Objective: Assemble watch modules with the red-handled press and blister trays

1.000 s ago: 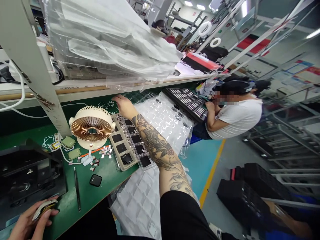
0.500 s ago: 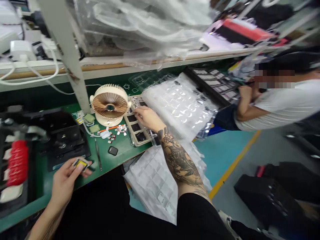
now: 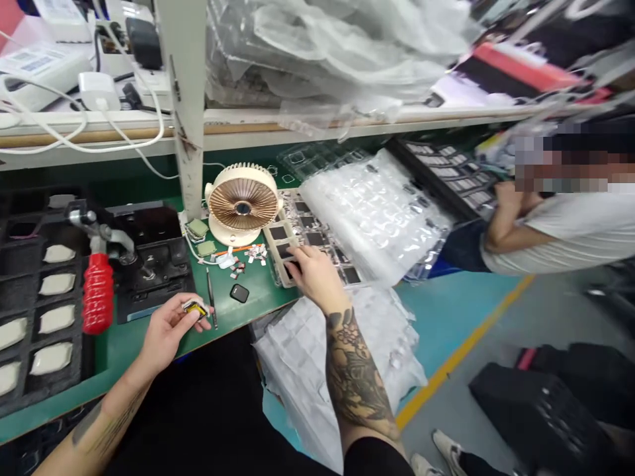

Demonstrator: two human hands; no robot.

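Observation:
My left hand (image 3: 171, 327) is closed on a small watch-like casing (image 3: 196, 309) with a yellow part showing inside, held over the bench's front edge. My right hand (image 3: 317, 276) reaches into a beige tray (image 3: 276, 251) of dark square pieces. Its thumb and fingers close about one dark square piece (image 3: 289, 260); whether that piece is lifted I cannot tell. Between the hands lie tweezers (image 3: 211, 297) and a small black rounded-square part (image 3: 239, 293). Small pale and reddish bits (image 3: 256, 253) lie near the fan.
A cream fan (image 3: 242, 208) stands behind the parts. At left are a red-handled toggle clamp (image 3: 98, 294) on a black fixture and a black tray (image 3: 22, 284) of pale pieces. Plastic-covered trays (image 3: 372, 211) lie at right, near a co-worker (image 3: 555, 225).
The view has swung left, bringing the tray of pale pieces into sight. My right hand has moved nearer along the beige tray. My left hand keeps the casing.

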